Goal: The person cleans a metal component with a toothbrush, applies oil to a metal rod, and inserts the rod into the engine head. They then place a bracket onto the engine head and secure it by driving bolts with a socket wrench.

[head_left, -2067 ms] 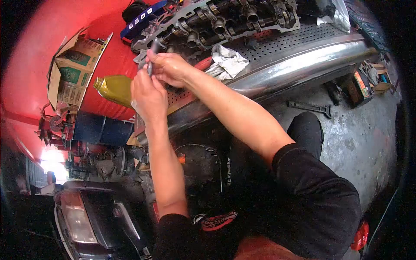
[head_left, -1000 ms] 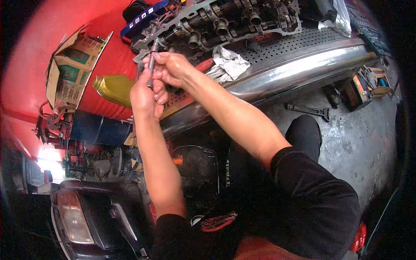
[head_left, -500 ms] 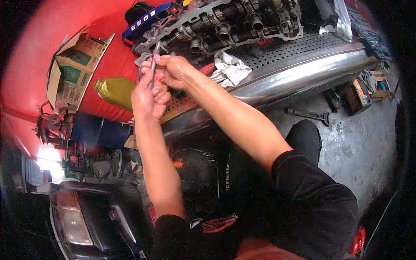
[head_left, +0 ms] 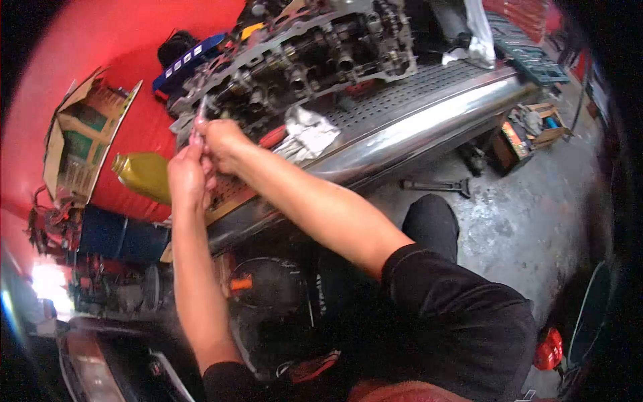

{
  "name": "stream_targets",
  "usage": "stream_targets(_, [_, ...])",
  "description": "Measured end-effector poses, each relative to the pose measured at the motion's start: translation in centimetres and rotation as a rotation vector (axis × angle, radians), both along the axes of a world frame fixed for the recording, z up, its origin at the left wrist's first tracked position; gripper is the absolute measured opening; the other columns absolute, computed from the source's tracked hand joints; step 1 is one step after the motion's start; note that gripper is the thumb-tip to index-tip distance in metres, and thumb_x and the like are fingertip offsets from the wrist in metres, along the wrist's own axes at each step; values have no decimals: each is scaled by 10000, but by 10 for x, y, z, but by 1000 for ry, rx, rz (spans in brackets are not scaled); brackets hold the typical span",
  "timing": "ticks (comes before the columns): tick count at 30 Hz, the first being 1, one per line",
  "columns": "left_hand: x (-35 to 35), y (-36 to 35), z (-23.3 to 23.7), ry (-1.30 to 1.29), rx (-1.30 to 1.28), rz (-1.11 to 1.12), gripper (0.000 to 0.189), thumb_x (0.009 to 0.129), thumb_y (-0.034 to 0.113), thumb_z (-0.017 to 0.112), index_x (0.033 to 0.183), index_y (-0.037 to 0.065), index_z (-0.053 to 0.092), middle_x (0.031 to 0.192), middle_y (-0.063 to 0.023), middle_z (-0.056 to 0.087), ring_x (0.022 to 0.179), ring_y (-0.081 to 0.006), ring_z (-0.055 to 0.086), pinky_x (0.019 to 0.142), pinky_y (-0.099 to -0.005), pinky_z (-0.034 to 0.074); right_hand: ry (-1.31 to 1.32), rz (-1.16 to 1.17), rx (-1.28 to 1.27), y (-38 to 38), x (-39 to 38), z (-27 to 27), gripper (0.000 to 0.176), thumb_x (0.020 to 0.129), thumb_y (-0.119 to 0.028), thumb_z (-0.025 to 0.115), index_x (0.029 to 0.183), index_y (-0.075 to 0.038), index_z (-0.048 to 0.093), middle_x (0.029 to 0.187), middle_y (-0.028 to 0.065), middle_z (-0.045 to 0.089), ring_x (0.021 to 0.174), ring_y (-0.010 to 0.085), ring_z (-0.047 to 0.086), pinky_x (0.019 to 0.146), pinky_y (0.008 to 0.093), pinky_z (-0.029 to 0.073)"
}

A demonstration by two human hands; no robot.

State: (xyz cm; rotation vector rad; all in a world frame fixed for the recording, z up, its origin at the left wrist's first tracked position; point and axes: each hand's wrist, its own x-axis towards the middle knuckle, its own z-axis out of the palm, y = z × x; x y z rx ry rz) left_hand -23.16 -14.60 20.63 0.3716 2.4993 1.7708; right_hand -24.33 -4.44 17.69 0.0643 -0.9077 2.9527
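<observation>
My left hand (head_left: 186,175) is closed around the handle of a slim metal wrench (head_left: 203,107). Just above it, my right hand (head_left: 224,142) is closed on the same tool, nearer its head. The wrench's tip reaches the near left end of an engine cylinder head (head_left: 298,63), whose open top shows shafts and round metal parts. Motion blur hides exactly where the tip sits. Right of my hands lie a red-handled tool (head_left: 272,137) and a crumpled white rag (head_left: 310,132) on the perforated metal bench (head_left: 435,84).
A yellow-green bottle (head_left: 144,173) is left of my hands, near an open cardboard box (head_left: 87,144). A blue case (head_left: 187,65) lies behind the cylinder head. Below the bench's rounded edge (head_left: 415,137), a dark metal part (head_left: 437,186) and a box of items (head_left: 512,151) rest on the floor.
The whole view has shifted, so bench and hands appear further left and the hands lower. Both hands keep their hold on the wrench, arms more extended toward the cylinder head's end.
</observation>
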Motion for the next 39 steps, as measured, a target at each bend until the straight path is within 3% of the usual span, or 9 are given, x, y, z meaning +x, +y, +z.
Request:
stream_targets(4, [4, 4, -13, 1136, -908, 247, 320, 934, 285, 549, 737, 36, 589, 623, -193, 614, 506, -328, 591, 441, -399, 447, 129, -27, -223, -12, -31, -21, 270, 1003, -255, 474, 896, -32, 584, 772, 77, 582, 670, 171, 528, 649, 309, 465])
stream_targets(7, [22, 8, -2, 964, -964, 230, 301, 909, 275, 581, 802, -3, 627, 715, -289, 608, 655, -425, 622, 554, -465, 484, 105, 37, -172, -1, -15, -14, 300, 1014, -246, 446, 875, -25, 593, 732, 55, 574, 635, 176, 517, 623, 318, 469])
stream_targets(10, [7, -6, -22, 1034, -659, 261, 302, 917, 268, 588, 795, -4, 636, 601, -171, 610, 535, -312, 603, 512, -424, 446, 295, -604, 1458, 37, 19, -10, 336, 923, -366, 555, 894, -41, 634, 752, 157, 654, 767, 355, 657, 705, 469, 514])
stream_targets(14, [12, -32, -68, 633, -98, 354, 269, 938, 231, 597, 842, -17, 636, 558, -25, 495, 529, -125, 418, 501, -318, 378, -25, -1499, 2016, 156, 113, 24, 299, 892, -366, 567, 991, -84, 583, 780, 141, 624, 762, 330, 658, 674, 454, 521])
stream_targets(16, [4, -45, -90, 848, -17, 387, 248, 962, 216, 561, 899, -11, 637, 693, -21, 562, 566, -86, 457, 507, -269, 381, -472, -1446, 1750, 196, 161, 59, 351, 941, -419, 501, 963, -76, 570, 810, 170, 674, 811, 342, 679, 669, 472, 527])
stream_targets(28, [-1, -51, -93, 394, 418, 403, 288, 970, 251, 567, 882, -15, 633, 585, 43, 438, 491, -41, 384, 440, -222, 300, -433, -1468, 2328, 266, 174, 11, 262, 996, -351, 423, 976, -101, 501, 793, 240, 652, 719, 475, 615, 602, 569, 468])
stream_targets(31, [-9, -51, -99, 406, 404, 439, 288, 959, 253, 586, 859, -13, 633, 572, 44, 444, 491, -43, 389, 445, -235, 309, -529, -1159, 2427, 278, 193, -32, 339, 992, -427, 401, 1002, -114, 530, 813, 251, 653, 803, 472, 623, 660, 574, 462])
stream_targets(34, [-5, -44, -93, 428, 367, 476, 292, 946, 244, 604, 809, -12, 629, 558, 40, 466, 501, -57, 408, 467, -261, 347, -545, -1432, 2096, 263, 197, 7, 439, 986, -491, 394, 944, -80, 540, 776, 261, 638, 782, 474, 615, 629, 555, 452])
stream_targets(39, [-8, -46, -100, 519, 341, 440, 304, 947, 289, 606, 853, 2, 645, 577, 56, 448, 495, -33, 378, 443, -216, 284, -329, -1441, 2314, 274, 173, 39, 363, 996, -421, 405, 931, -82, 517, 764, 230, 642, 735, 471, 607, 619, 565, 451])
